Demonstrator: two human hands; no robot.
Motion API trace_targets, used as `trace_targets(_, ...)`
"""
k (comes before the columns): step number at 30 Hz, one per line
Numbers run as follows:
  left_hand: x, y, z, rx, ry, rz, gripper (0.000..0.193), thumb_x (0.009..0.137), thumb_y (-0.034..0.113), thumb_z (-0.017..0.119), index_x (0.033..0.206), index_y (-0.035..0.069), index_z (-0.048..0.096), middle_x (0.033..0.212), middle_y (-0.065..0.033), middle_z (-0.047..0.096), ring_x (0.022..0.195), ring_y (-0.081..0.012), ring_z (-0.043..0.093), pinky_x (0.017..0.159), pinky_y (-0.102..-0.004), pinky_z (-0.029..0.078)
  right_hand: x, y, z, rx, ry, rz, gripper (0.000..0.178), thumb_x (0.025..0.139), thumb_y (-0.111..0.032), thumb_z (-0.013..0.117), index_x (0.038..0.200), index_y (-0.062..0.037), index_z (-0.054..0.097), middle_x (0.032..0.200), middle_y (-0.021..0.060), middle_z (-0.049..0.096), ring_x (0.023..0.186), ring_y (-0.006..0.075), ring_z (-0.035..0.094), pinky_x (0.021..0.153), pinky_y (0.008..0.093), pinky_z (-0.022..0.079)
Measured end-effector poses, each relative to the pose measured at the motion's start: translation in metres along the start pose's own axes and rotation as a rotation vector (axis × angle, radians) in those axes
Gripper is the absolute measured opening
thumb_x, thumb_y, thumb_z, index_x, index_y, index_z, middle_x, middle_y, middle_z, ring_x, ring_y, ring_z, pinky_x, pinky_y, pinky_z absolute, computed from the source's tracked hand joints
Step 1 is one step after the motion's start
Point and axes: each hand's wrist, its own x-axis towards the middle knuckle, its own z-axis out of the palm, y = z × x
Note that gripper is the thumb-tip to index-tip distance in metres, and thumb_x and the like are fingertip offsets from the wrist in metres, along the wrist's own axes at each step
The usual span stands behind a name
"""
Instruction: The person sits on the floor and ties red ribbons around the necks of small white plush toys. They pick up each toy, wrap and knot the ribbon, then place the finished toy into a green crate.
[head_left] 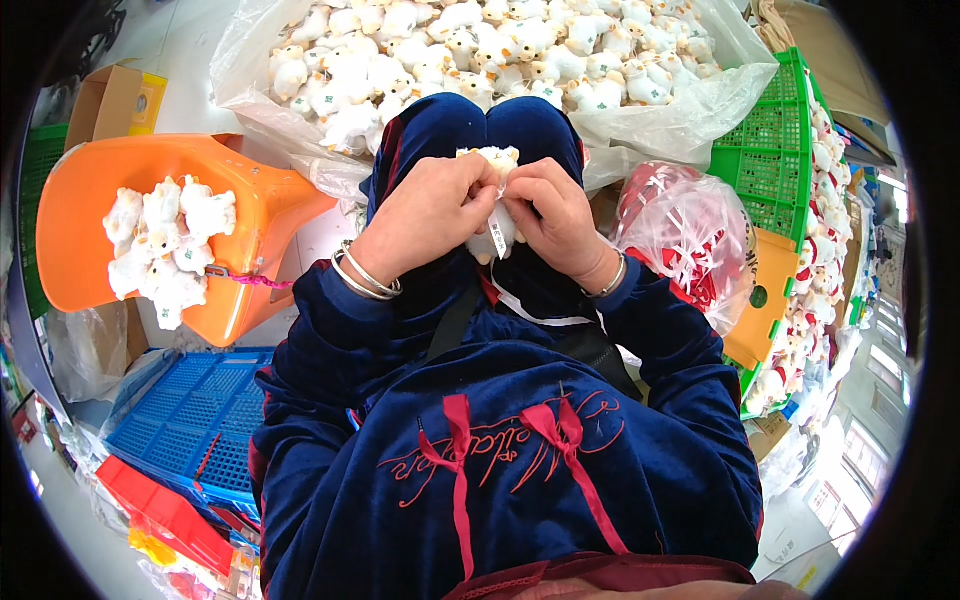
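A small white plush toy animal [483,243] rests upright between my knees, its cream-topped head poking up between my fingers. A narrow white printed ribbon [497,236] hangs down its front from the neck. My left hand [428,214] is closed, thumb and fingers pinching the ribbon at the toy's neck. From the other side my right hand [556,216] pinches the ribbon too, fingertips close to the left ones. The exact grip at the neck is partly hidden by my fingers. More white ribbon [535,312] trails over my lap.
Ahead of my knees lies a large clear plastic bag [655,128] heaped with white plush toys [400,65]. An orange chair [85,215] on the left carries several toys. At right are a bag of red-and-white pieces [690,235] and a green crate [765,150]; blue crates [190,425] stand lower left.
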Motion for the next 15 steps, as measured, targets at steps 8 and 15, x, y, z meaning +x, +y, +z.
trace_targets(8, -0.007, -0.006, 0.005, -0.084, 0.053, -0.012, 0.014, 0.099, 0.011, 0.063, 0.101, -0.003, 0.066, 0.078, -0.0051, 0.07, 0.066, -0.0097, 0.067, 0.061, -0.0249, 0.053, -0.002, 0.0, 0.002, 0.008, 0.012, 0.019, 0.023, 0.079, 0.002, 0.076, 0.098, -0.0028, 0.064, 0.097, 0.0119, 0.066, 0.086, 0.0308, 0.064, 0.073, 0.0379, 0.054)
trace_targets(15, -0.008, -0.012, 0.007, 0.012, 0.096, -0.002, 0.013, 0.097, 0.009, 0.062, 0.1, -0.003, 0.066, 0.076, -0.007, 0.068, 0.064, -0.0101, 0.065, 0.06, -0.0261, 0.051, -0.002, 0.001, -0.003, 0.043, 0.003, 0.05, 0.02, 0.084, 0.002, 0.075, 0.101, -0.0021, 0.064, 0.097, 0.0134, 0.066, 0.084, 0.0319, 0.064, 0.073, 0.0385, 0.054)
